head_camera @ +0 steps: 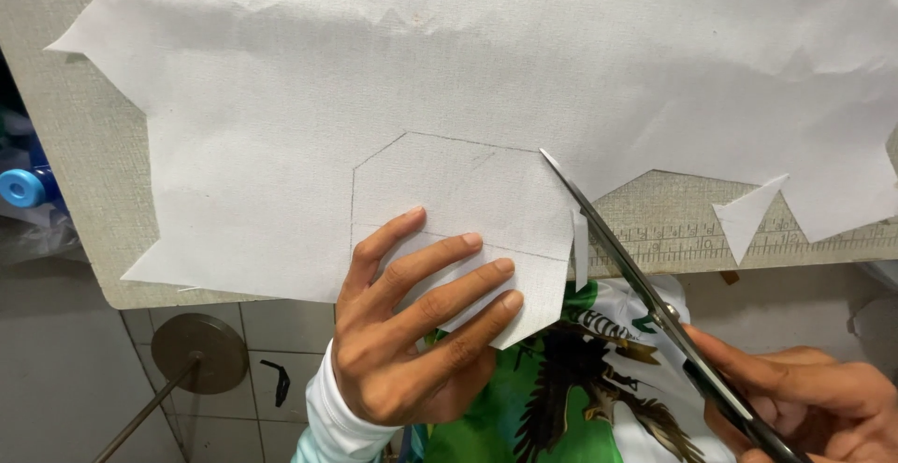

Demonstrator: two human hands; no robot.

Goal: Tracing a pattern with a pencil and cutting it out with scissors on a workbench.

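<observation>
Cloth: the large sheet of thin white fabric lies over the beige textured surface, its pencilled polygon at the near edge.
Left hand: fingers together, pinching the marked piece from beneath and on top.
Right hand: closed round the long steel scissors, whose blades meet the polygon's right side.
Doing it well: I judge the fabric should be kept taut and the blades kept on the line.
</observation>
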